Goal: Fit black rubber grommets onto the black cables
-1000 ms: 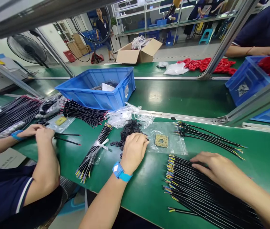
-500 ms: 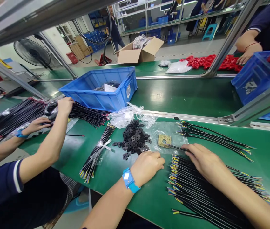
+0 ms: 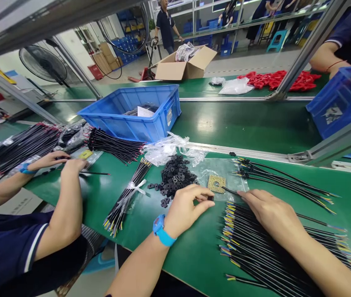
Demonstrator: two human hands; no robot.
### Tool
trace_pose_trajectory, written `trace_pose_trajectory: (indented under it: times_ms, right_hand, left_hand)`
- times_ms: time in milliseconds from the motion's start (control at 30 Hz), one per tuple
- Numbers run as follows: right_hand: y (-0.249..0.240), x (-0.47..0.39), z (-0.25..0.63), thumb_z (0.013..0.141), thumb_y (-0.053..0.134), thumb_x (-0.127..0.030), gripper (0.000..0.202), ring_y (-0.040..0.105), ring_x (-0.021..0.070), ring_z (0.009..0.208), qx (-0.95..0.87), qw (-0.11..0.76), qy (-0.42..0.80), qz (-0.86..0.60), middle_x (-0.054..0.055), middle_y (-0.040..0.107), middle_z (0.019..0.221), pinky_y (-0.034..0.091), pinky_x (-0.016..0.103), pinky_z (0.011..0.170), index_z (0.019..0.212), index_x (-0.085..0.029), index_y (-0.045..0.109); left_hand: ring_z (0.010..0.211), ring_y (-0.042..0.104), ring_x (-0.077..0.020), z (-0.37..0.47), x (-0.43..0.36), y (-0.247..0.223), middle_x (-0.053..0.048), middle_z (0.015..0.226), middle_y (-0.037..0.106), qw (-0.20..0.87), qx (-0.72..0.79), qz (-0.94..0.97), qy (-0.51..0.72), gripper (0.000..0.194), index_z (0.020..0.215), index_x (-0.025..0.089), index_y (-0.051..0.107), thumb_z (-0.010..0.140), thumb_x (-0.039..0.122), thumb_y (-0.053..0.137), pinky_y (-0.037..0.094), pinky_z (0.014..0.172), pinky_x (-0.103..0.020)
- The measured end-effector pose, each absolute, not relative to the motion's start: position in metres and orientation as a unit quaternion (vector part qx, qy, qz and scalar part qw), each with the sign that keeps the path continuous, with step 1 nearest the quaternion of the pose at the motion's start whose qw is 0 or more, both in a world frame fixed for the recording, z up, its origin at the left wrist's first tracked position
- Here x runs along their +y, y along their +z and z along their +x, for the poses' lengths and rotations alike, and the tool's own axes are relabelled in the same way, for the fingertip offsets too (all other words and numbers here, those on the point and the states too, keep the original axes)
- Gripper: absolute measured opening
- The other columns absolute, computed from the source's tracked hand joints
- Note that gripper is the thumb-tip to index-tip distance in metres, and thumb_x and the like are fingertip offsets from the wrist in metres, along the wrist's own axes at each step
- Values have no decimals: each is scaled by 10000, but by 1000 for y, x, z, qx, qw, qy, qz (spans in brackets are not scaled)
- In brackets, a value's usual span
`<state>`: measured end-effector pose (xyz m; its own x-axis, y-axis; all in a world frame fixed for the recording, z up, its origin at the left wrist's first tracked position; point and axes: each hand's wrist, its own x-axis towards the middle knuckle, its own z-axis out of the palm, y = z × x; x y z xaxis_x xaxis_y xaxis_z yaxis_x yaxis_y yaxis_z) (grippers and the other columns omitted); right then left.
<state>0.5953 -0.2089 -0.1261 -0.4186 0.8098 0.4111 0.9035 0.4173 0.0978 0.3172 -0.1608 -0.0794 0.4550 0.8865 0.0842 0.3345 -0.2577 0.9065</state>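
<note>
My left hand (image 3: pixel 188 208), with a blue wrist strap, pinches a small black plastic piece (image 3: pixel 210 198) between thumb and fingers. My right hand (image 3: pixel 268 210) is closed on a thin black cable (image 3: pixel 230 190), whose tip rests at the hole of a square yellow sponge (image 3: pixel 214 178). The sponge lies on a clear plastic bag (image 3: pixel 200 167). A heap of similar black pieces (image 3: pixel 177 175) sits just beyond my left hand. Beneath my right forearm spreads a row of black cables (image 3: pixel 262 251) with coloured wire ends. Several cables (image 3: pixel 281 177) with black pieces near their ends lie behind my right hand.
A tied cable bundle (image 3: pixel 127 196) lies left of the heap. Crumpled plastic (image 3: pixel 166 149) and a blue bin (image 3: pixel 126 123) stand behind it. At left, a co-worker's hands (image 3: pixel 73 165) handle cables; another person's arm (image 3: pixel 327 57) reaches behind a blue bin (image 3: pixel 333 103) at right.
My left hand has lifted and turned, and a black piece now shows in its fingertips. My right hand keeps the cable at the sponge. The co-worker's hand at left has come lower.
</note>
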Motion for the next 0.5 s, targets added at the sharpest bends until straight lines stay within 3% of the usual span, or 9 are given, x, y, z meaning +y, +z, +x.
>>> trace_pose_trajectory:
  times_ms: [133, 300, 500]
  right_hand:
    - [-114, -211, 594, 1085, 377, -160, 344, 683, 165, 710, -818, 185, -163, -519, 24, 713, 842, 503, 290, 572, 1151, -174, 714]
    - [-79, -227, 588, 1091, 502, -242, 272, 731, 163, 886, -799, 324, -91, -498, 34, 753, 1043, 545, 292, 866, 1317, -211, 650]
    - [-67, -250, 583, 1091, 503, -254, 477, 715, 177, 831, -803, 340, -99, -479, 15, 770, 1056, 497, 335, 779, 1566, -291, 525]
  left_hand:
    - [740, 737, -152, 318, -155, -78, -31, 813, 769, 589, 430, 571, 378, 270, 995, 166, 776, 785, 303, 878, 579, 722, -255]
    - [705, 738, -135, 325, -151, -74, -7, 699, 729, 694, 404, 396, 446, 472, 852, 142, 759, 548, 379, 1031, 569, 674, -204]
    - [621, 730, -135, 336, -161, -71, -11, 659, 714, 748, 360, 321, 456, 555, 774, 124, 733, 441, 415, 1068, 520, 529, -162]
